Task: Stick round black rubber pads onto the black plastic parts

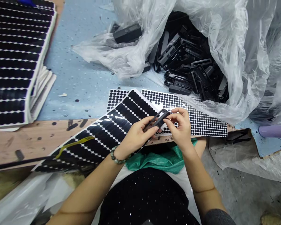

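My left hand (140,132) is closed around a long, slotted black plastic part (159,121), held tilted above the front edge of the table. At the part's upper right end, my right hand (180,126) pinches with thumb and fingertips against it; whether a small piece sits between those fingertips is too fine to see. Under the left wrist lies a sheet of black stickers (103,131) in rows, set slantwise. Behind and beneath the hands are white sheets of small round black dots (201,120).
A clear plastic bag (236,62) gapes open at the back right, full of similar black parts (184,65). A thick stack of black sticker sheets (16,62) lies at the left. A purple cylinder (273,131) is at the right edge. Green cloth (152,161) hangs below the table edge.
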A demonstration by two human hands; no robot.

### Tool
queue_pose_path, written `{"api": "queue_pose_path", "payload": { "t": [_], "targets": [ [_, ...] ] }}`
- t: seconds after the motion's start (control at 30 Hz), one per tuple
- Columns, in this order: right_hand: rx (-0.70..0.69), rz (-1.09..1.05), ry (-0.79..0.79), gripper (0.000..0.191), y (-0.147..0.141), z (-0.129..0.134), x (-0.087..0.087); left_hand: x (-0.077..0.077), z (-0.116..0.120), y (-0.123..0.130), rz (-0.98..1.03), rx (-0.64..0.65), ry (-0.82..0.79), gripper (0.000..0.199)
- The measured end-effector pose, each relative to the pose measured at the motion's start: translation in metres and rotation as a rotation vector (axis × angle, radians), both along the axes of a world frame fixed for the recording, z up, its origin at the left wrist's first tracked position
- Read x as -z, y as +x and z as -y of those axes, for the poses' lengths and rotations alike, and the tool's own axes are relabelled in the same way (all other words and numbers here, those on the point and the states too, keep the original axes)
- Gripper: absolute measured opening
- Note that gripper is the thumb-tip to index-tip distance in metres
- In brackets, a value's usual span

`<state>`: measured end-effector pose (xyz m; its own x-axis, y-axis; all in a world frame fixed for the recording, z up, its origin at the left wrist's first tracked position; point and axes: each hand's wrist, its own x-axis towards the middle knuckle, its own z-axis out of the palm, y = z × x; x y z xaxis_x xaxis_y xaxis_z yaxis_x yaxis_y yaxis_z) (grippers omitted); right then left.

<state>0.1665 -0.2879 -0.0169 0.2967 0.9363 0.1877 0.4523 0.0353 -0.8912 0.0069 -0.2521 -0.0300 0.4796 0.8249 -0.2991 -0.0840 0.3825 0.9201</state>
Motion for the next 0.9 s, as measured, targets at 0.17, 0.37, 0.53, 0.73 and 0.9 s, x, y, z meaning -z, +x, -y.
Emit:
{"api": "queue_pose_path", "payload": {
  "t": [0.17,0.37,0.53,0.73,0.9],
  "targets": [
    [0.08,-0.081,0.076,0.044,-0.004,0.01,-0.001,-0.011,0.014,0.002,0.066,-0.026,-0.063,0.036],
    [-0.072,-0.431,-0.059,0.042,-0.006,0.022,-0.003,-0.018,0.035,0.002,0.04,-0.002,0.018,0.038],
    [-0.074,-0.428,-0.03,0.025,0.008,0.046,0.012,-0.01,0.03,-0.007,-0.143,0.143,0.287,0.031],
    [-0.416,-0.054,-0.095,0.032,0.025,0.075,0.036,0.0,-0.041,0.052,-0.546,0.037,0.874,0.031],
    [-0.155,-0.034,-0.095,0.024,0.045,0.067,0.035,0.007,-0.104,0.127,-0.858,0.167,0.971,0.042]
  ]
}}
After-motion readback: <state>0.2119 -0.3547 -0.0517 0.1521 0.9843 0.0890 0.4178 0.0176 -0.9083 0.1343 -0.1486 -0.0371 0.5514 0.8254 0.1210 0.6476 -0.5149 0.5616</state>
